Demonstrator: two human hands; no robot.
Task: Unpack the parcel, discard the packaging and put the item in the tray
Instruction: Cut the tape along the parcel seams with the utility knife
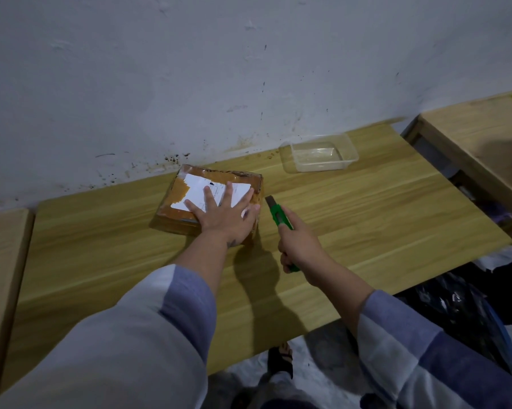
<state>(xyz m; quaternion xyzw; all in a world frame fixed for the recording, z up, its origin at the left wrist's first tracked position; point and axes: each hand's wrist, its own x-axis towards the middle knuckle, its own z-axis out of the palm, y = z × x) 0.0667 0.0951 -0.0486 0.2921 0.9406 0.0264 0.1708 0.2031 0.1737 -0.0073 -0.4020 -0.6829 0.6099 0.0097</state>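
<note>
grey-blue sleeves [160, 314] lead in: left hand [225, 214] splayed flat on the brown taped cardboard parcel [189, 184], mid-table; right hand [300, 245] clamped round the green utility knife [279, 216], blade just beside the parcel's right edge.

A light wooden-plank desk [367, 219] stands against a stained, scuffed white plaster wall [189, 69]. Similar wooden surfaces flank it in dim light.

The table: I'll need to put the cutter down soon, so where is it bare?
Bare wood lies on the table between the parcel and the clear tray, and along the whole near edge. Left of the parcel is bare too. Crowding: only around the parcel itself.
</note>
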